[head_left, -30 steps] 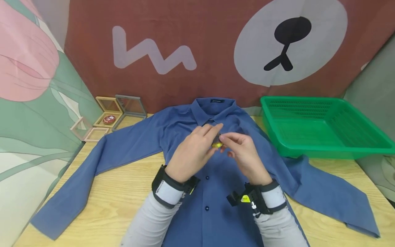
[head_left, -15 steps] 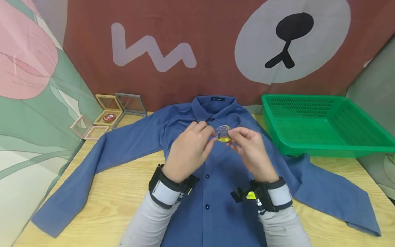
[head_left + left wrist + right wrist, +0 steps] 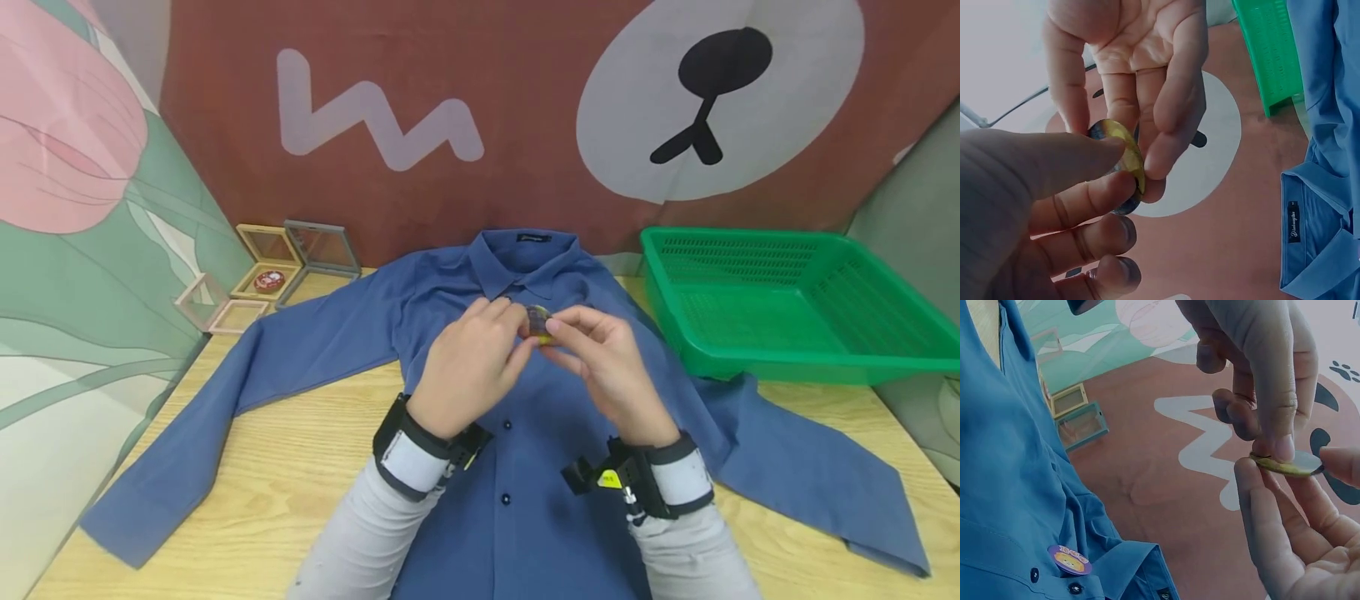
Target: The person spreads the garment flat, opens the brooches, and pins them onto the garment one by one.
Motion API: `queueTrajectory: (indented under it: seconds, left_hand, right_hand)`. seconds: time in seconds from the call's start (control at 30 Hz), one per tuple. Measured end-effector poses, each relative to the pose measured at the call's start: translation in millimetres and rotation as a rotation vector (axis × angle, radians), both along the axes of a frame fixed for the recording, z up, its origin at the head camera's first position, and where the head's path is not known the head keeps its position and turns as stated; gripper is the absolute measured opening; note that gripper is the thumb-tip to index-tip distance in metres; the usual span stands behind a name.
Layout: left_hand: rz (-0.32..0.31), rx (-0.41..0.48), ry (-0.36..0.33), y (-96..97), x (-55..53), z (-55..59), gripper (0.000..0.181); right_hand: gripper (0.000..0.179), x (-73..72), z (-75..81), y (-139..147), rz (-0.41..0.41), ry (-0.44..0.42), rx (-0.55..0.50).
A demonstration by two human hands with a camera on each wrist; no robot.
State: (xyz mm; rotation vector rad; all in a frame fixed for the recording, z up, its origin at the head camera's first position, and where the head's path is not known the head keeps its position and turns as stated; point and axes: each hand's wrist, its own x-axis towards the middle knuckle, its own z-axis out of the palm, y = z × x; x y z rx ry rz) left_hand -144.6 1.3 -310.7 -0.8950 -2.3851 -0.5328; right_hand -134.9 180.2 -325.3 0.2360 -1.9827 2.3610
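Note:
A small round button badge, shiny with a yellow part and a dark part, is held above the upper chest of a blue long-sleeved shirt. My left hand pinches one edge between thumb and forefinger; in the left wrist view, that thumb lies on the yellow face of the badge. From the other side my right hand grips it with thumb and fingers. Close to the collar in the right wrist view, a purple badge with a yellow figure sits on the shirt beside the buttons.
Small open hinged cases stand at the back left: a yellow one with a red round badge, a grey one and a pale pink one. A green plastic basket stands at the back right.
The badge turned its flat face toward the head camera half a second ago and is now tilted nearly edge-on. My left fingers have closed on it again, and both hands have shifted slightly.

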Motion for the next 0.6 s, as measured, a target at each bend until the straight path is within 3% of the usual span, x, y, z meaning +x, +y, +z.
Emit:
queueTrajectory:
  seconds: [0.23, 0.43, 0.53, 0.6]
  left_hand:
    - [-0.017, 0.036, -0.078, -2.1, -2.8, -0.1, 0.017]
    - [-0.011, 0.04, -0.075, -2.5, -3.3, -1.1, 0.024]
    - [-0.004, 0.036, -0.079, -2.5, -4.0, -1.1, 0.026]
    - [0.001, 0.032, -0.078, -2.7, -4.7, -1.0, 0.026]
  right_hand:
    - [0.027, 1.4, 0.8, -0.4, 0.025, 0.03, -0.023]
    - [0.031, 1.9, 0.3, 0.4, 0.046, 0.073, -0.002]
    - [0.026, 2.7, 0.0, 0.5, 0.034, 0.102, 0.049]
    - [0.022, 2.8, -0.2, 0.2, 0.011, 0.137, 0.14]
